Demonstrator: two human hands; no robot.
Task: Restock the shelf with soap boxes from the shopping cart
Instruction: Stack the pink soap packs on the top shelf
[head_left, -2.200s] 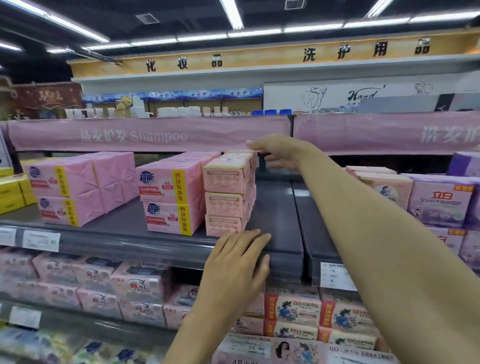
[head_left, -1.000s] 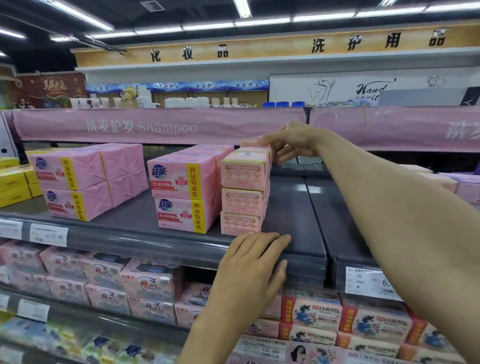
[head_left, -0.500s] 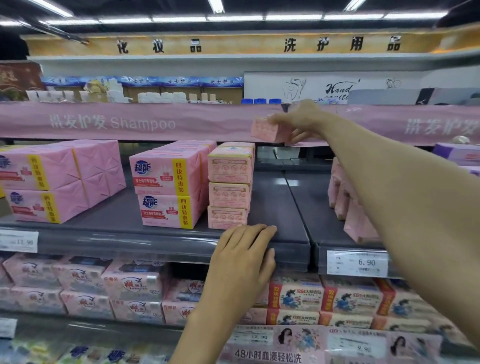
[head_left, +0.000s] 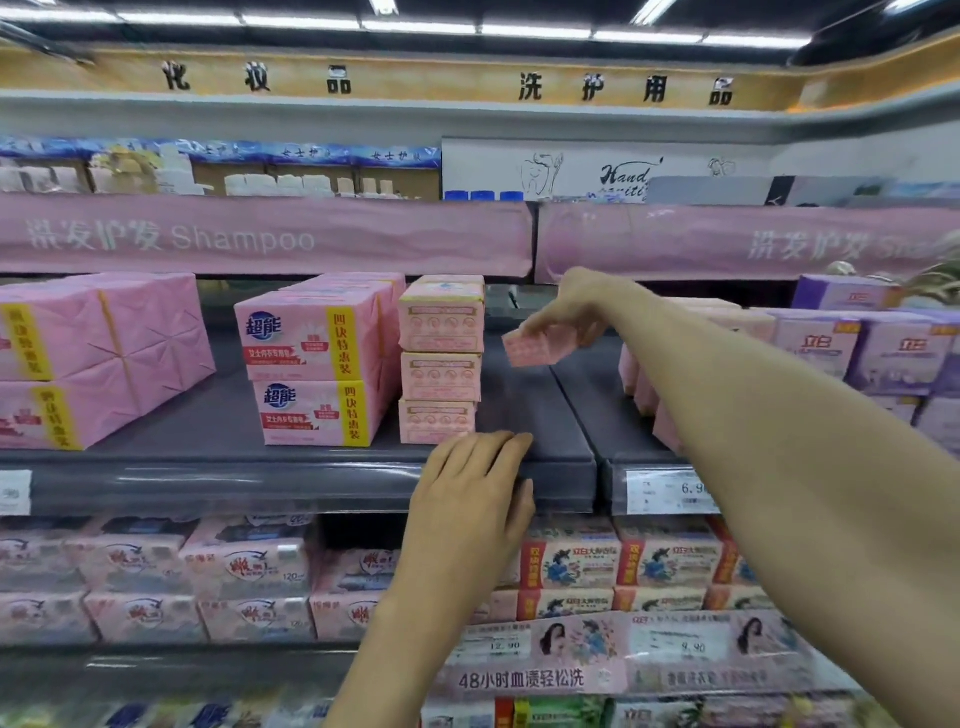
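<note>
Supermarket aisle, white ceiling strip lights (head_left: 421, 26) overhead. A dark grey metal shelf (head_left: 218, 415) sits under a pink "Shampoo" banner (head_left: 260, 236). The right hand (head_left: 576, 306) holds a small pink cardboard soap box (head_left: 532, 351) in the air over the shelf's bare right part, fingers (head_left: 540, 325) pinching it from above, box tilted. Just left of it is a stack of 3 pink soap boxes (head_left: 441, 358), beside pink wrapped 4-packs (head_left: 317, 364). The left hand (head_left: 467, 499) lies flat on the shelf's front edge, fingers straight and pressed together. A white price tag (head_left: 670, 491) is on the neighbouring shelf edge. Pink soap packs (head_left: 156, 566) fill the lower shelf.
</note>
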